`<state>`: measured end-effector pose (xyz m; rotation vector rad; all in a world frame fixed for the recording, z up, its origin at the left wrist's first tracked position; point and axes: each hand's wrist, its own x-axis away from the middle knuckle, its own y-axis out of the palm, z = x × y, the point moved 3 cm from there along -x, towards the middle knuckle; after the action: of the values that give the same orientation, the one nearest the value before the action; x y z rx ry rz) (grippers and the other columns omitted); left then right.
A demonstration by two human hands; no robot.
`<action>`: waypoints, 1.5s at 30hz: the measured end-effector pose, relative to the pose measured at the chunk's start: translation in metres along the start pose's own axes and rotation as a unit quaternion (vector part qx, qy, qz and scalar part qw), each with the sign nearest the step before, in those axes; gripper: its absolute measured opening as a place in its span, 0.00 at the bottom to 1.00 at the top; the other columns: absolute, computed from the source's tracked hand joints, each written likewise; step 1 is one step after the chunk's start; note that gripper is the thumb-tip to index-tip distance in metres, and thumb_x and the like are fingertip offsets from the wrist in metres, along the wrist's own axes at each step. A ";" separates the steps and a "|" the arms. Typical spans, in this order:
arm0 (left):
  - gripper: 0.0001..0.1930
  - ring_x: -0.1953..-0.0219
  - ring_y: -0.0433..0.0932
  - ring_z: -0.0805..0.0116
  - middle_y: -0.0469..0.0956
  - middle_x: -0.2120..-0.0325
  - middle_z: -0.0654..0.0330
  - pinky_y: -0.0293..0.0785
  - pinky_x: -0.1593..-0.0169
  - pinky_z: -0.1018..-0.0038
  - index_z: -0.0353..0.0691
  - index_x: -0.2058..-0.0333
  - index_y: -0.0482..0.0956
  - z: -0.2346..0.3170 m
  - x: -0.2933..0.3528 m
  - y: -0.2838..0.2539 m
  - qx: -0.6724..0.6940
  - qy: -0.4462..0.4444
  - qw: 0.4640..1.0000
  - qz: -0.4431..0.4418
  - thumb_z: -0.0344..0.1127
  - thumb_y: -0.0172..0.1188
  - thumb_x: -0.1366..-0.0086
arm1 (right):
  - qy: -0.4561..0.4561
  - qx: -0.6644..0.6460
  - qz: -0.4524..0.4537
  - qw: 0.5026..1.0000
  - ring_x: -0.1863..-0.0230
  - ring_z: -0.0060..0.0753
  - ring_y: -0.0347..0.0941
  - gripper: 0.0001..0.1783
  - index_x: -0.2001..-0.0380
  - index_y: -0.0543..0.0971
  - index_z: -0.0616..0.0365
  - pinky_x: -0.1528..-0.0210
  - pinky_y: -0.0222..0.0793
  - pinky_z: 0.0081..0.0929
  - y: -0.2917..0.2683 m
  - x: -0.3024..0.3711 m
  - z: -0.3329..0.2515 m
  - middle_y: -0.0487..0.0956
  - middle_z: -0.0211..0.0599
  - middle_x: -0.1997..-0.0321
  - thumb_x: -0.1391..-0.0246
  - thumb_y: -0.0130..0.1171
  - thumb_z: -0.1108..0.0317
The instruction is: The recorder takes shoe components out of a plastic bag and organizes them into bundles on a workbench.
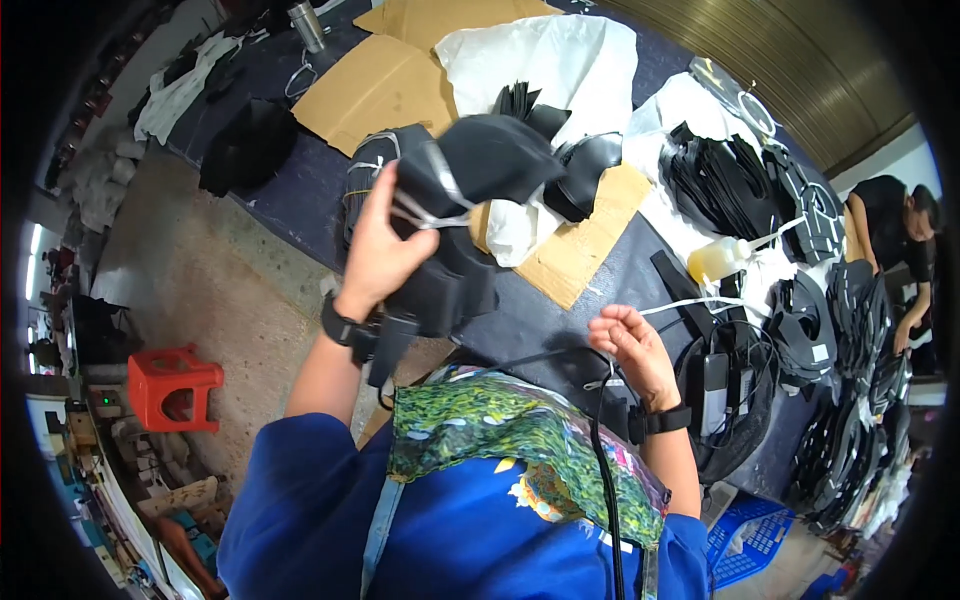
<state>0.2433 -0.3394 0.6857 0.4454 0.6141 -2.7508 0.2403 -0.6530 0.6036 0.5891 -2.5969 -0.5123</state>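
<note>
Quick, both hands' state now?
Left hand: closed on a black bundle.
Right hand: fingers curled; whether it grips the white strip cannot be told.

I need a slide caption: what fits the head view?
Left hand holds a white-banded black bundle over a dark, cluttered table; right hand half-curled.

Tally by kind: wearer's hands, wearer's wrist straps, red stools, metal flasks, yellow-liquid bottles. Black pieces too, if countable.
Left hand plus right hand: 2
Wrist straps: 2
Red stool: 1
Metal flask: 1
Yellow-liquid bottle: 1
Total: 7
Black pieces: overlapping, not countable, left out.
</note>
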 end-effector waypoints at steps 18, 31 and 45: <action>0.22 0.60 0.67 0.72 0.61 0.59 0.60 0.68 0.60 0.81 0.34 0.56 0.67 -0.005 0.015 0.125 0.146 0.003 0.931 -0.334 0.18 0.50 0.54 | -0.165 0.405 0.122 0.891 0.73 0.23 0.72 0.07 0.70 0.73 0.62 0.68 0.66 0.19 0.007 -0.005 -0.022 0.75 0.34 0.74 0.57 0.54 0.75; 0.19 0.69 0.65 0.78 0.62 0.65 0.63 0.66 0.68 0.85 0.35 0.59 0.69 0.002 0.007 0.132 0.094 0.019 0.945 -0.311 0.21 0.55 0.53 | -0.355 0.706 0.069 0.609 0.71 0.40 0.67 0.02 0.77 0.69 0.57 0.69 0.63 0.33 0.042 -0.048 -0.057 0.68 0.38 0.72 0.58 0.49 0.73; 0.12 0.72 0.69 0.71 0.67 0.72 0.61 0.66 0.70 0.78 0.39 0.65 0.74 0.008 -0.004 0.149 0.031 0.103 0.946 -0.306 0.28 0.57 0.51 | -0.187 0.110 0.086 0.972 0.78 0.11 0.62 0.04 0.70 0.66 0.55 0.78 0.54 0.08 0.027 -0.042 -0.054 0.70 0.22 0.78 0.50 0.48 0.76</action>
<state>0.2958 -0.4715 0.6406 0.6566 0.8343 -3.3456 0.2918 -0.6243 0.6474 0.3563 -3.0571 -0.3024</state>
